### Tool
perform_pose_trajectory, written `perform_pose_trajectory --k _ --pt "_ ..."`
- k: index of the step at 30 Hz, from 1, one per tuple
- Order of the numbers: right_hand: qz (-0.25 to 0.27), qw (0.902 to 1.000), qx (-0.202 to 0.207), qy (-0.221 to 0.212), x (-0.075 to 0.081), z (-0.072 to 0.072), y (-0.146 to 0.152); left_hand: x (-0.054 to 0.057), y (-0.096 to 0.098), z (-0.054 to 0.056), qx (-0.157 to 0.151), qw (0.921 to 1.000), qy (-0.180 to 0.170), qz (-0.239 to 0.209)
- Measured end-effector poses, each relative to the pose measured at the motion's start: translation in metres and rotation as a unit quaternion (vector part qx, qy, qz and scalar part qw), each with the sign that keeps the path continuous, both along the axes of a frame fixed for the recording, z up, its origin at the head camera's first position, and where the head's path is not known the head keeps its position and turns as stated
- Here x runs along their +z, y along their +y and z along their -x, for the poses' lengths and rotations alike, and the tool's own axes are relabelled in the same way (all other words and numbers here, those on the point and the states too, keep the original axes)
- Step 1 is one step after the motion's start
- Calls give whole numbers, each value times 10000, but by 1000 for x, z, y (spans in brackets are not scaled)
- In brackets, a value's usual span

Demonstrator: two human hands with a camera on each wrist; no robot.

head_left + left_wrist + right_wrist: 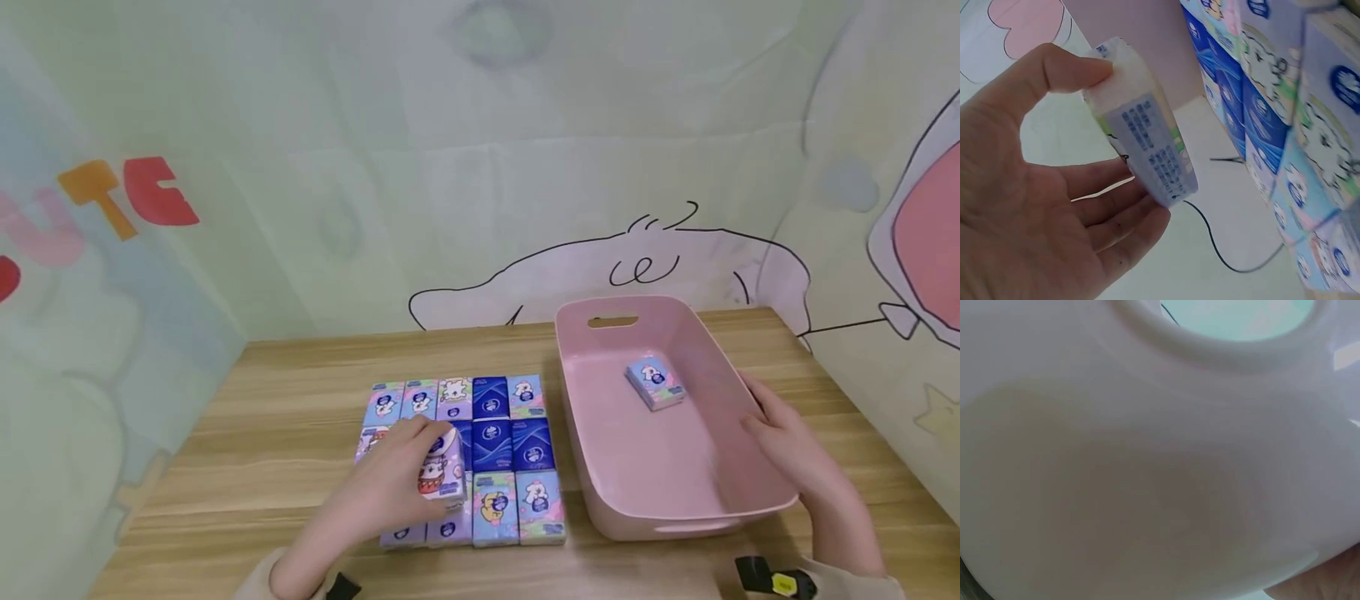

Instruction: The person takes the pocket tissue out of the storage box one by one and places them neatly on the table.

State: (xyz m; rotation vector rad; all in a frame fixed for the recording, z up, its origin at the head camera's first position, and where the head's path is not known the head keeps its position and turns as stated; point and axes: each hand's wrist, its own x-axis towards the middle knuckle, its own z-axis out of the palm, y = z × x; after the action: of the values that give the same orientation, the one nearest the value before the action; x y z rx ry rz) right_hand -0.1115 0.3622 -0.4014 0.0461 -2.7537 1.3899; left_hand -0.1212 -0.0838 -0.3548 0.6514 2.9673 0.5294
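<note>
My left hand (390, 475) pinches a small purple cartoon tissue pack (444, 471) above rows of similar packs. In the left wrist view, the thumb is on one end of this tissue pack (1141, 131) and the fingertips are at the other. My right hand (791, 454) grips the right wall of a pink plastic bin (573, 417), over its rim. The bin's smooth pink wall (1147, 412) fills most of the right wrist view, with a handle hole at the top. One light blue tissue pack (655, 383) lies inside the bin.
Packs in dark blue, light blue and purple wrappers, such as a dark blue pack (491, 446), lie in tight rows left of the bin. All stand on a wooden table (247, 433). A cartoon-printed backdrop (360, 167) hangs behind and at both sides.
</note>
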Motion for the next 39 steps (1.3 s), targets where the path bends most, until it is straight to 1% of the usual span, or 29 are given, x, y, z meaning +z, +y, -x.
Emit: perform_pose_trajectory --k 3,6,8,11,13,16,22,30,33,39 --pt "2 10000 -24 44 -3 -1 1 -4 -13 -2 44 10000 0 -68" --pt "29 10000 0 63 -4 -2 2 -8 -29 -5 72 10000 -37 -31" --pt "12 10000 7 67 -4 -1 2 -12 -40 -8 71 9999 -59 54" --pt "7 10000 3 25 -3 -1 1 -17 -56 -11 165 9995 -175 220" --pt "-21 10000 -25 -11 -3 0 1 -20 -63 -12 255 9990 -250 286" --pt "-48 10000 -55 -54 -2 0 1 -25 -72 -14 369 9983 -240 391" --pt "-42 10000 -59 -35 -4 -1 3 -36 -81 -18 339 9976 -36 594" --pt "49 9999 16 128 -5 -1 5 -47 -85 -20 317 9979 80 560" --pt "76 9999 43 138 -5 0 4 -50 -85 -21 294 9982 84 518" --pt "58 9999 40 155 -5 0 3 -56 -86 -21 357 9980 7 517"
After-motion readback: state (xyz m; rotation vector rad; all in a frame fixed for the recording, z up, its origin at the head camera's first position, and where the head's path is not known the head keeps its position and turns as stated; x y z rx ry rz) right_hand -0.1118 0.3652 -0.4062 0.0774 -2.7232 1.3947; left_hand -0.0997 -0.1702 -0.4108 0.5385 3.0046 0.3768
